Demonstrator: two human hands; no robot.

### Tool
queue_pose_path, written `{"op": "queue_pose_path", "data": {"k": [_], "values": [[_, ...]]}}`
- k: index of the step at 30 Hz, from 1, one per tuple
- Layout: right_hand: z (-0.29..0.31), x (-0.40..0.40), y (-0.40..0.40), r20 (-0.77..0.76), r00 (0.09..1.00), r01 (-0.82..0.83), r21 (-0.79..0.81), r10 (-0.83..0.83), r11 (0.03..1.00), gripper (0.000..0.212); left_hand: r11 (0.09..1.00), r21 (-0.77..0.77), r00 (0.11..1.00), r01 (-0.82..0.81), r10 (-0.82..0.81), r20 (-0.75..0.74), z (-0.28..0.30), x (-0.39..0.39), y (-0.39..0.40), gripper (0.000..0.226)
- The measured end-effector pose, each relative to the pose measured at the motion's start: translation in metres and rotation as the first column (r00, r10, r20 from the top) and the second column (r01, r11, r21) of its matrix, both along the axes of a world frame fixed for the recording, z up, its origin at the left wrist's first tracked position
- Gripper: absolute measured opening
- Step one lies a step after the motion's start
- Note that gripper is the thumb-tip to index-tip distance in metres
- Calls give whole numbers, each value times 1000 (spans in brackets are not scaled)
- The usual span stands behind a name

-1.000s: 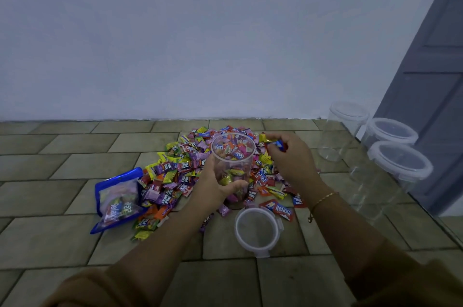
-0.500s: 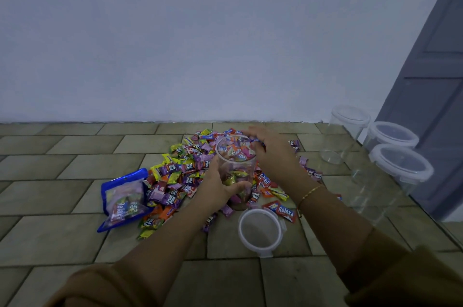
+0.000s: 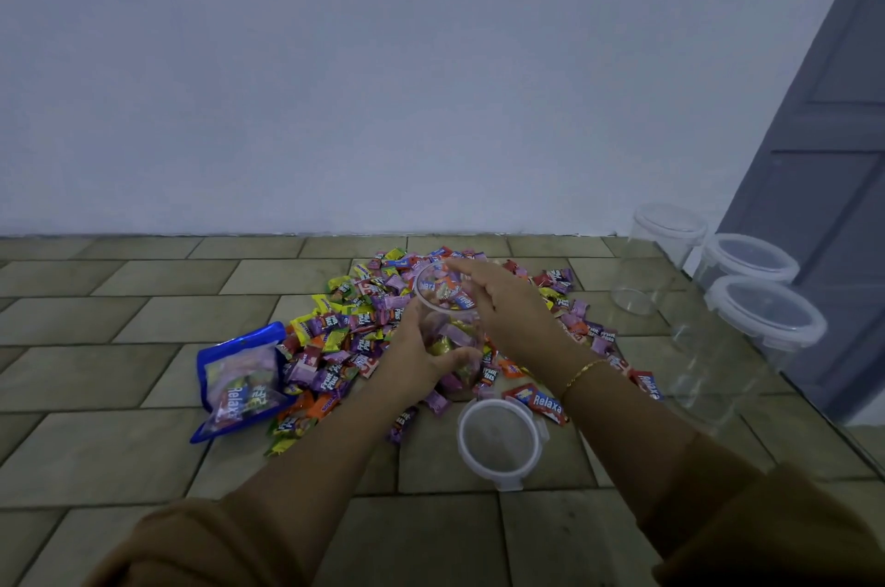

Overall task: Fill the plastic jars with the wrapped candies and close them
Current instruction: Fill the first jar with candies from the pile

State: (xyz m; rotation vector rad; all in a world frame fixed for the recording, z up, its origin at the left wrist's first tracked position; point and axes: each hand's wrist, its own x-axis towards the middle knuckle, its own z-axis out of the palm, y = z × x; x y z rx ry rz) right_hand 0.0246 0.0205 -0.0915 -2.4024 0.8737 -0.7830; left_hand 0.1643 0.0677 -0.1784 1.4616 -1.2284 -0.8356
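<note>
Tiled floor (image 3: 119, 375) meets a plain pale wall (image 3: 383, 83) at the far edge of the head view, with a grey door (image 3: 833, 131) on the right. Taking the candy heap (image 3: 354, 337) as the landmark: it spreads across the floor's middle, a jumble of purple, yellow, orange and red wrappers.

At the heap's centre stands the open jar (image 3: 448, 327), clear plastic, tilted slightly and holding some candies in its lower part. The left hand (image 3: 416, 356) grasps the jar's side, fingers and thumb curled round its wall. The right hand (image 3: 503, 299) is over the jar's mouth with fingers extended and loose; whether a candy lies under them cannot be told. A thin gold bracelet (image 3: 582, 371) circles the right wrist, and both arms wear brown sleeves (image 3: 785, 529).

Left of the heap, touching its edge, lies a blue candy bag (image 3: 239, 375), some sweets visible through its clear front. Just in front of the heap, on the near side, a round white lid (image 3: 500, 440) rests flat on the floor. Right of the heap, well apart from it, three more clear jars with lids on stand in a row along the door: the far one (image 3: 658, 260), the middle one (image 3: 747, 260), and the near one (image 3: 761, 323).
</note>
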Motion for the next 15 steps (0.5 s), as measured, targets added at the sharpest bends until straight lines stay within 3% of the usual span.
{"op": "queue_pose_path", "data": {"k": [6, 11, 13, 15], "values": [[-8, -1, -1, 20, 996, -91, 80, 89, 993, 47, 999, -21, 999, 24, -25, -41, 3, -3, 1, 89], [-23, -14, -4, 224, 961, 147, 82, -162, 986, 42, 1000, -16, 998, 13, -14, -59, 3, -4, 0, 76], [-39, -26, -11, 151, 955, 252, 44, -256, 967, 37, 1000, -9, 998, 9, -10, -66, 2, -3, 1, 70], [-60, -40, -17, -20, 958, 283, -67, -284, 957, 36, 1000, -5, 998, 9, -9, -69, 1, -3, 2, 73]]}}
